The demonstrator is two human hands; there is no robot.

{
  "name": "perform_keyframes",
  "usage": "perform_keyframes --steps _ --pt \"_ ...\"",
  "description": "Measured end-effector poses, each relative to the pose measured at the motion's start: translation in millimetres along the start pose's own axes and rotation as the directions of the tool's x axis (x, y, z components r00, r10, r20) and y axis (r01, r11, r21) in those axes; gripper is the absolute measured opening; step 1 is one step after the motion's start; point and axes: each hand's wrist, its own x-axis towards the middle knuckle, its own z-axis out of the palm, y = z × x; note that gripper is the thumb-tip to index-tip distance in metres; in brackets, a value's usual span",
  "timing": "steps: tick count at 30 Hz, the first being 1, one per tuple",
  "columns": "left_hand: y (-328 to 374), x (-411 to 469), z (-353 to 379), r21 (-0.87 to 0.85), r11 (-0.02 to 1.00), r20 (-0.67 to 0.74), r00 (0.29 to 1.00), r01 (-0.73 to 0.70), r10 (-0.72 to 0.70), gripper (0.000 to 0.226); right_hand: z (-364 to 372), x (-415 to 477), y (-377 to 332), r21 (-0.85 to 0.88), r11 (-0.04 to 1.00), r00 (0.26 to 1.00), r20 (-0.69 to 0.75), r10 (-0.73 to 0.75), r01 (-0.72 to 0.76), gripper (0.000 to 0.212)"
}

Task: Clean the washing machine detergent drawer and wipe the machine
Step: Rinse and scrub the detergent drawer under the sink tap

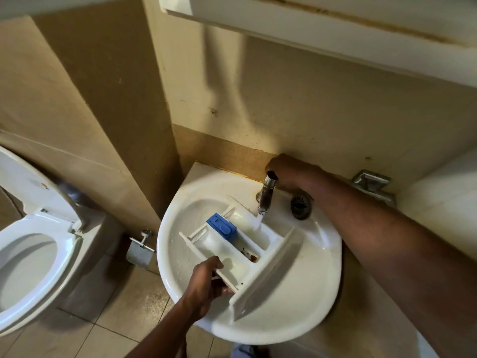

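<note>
Currently drawer (247,264) wet; likely rigid, light, slippery plastic. Left hand (206,282) fingers clamp its side wall; right hand (289,174) grasps tap (265,197).

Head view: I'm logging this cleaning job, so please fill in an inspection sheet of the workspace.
Surface: white sink, droplets on its left rim.
Job's things: detergent drawer across the basin under running water; blue insert in place; brown residue in one compartment.
Clutter: drain strainer on the rim beside the tap.
Hands: left hand grips the detergent drawer; right hand holds the tap's top.
Cables: nothing seen.
Surroundings: toilet at left, lid up; paper holder; tiled floor.
</note>
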Motion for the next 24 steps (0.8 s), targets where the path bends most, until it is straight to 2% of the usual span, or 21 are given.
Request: perform_keyframes --steps 5,8,11,14,18,24 --pt "17 1 -12 0.168 0.985 0.060 0.997 0.046 -0.057 0.049 2 1 3 0.020 1.000 1.000 -0.018 -0.011 0.011 0.009" --pt "37 4 -10 0.372 0.928 0.079 0.997 -0.021 -0.009 0.043 3 1 4 0.022 1.000 1.000 -0.020 -0.012 0.012 0.012" --pt "60 8 -5 0.523 0.850 0.095 0.995 -0.070 0.024 0.055 8 4 6 0.042 0.999 0.999 -0.032 -0.002 0.003 0.016" --pt "72 14 -3 0.536 0.843 0.095 0.995 -0.056 0.006 0.058 11 6 8 0.065 0.998 0.998 -0.056 0.012 -0.008 0.021" --pt "79 18 3 0.583 0.808 0.147 0.989 -0.085 -0.002 0.049 16 10 9 0.076 0.997 0.996 -0.082 0.036 -0.030 0.018" --pt "91 25 9 0.637 0.768 0.125 0.992 -0.071 -0.012 0.048 20 13 12 0.075 0.997 0.995 -0.093 0.040 -0.033 0.017"
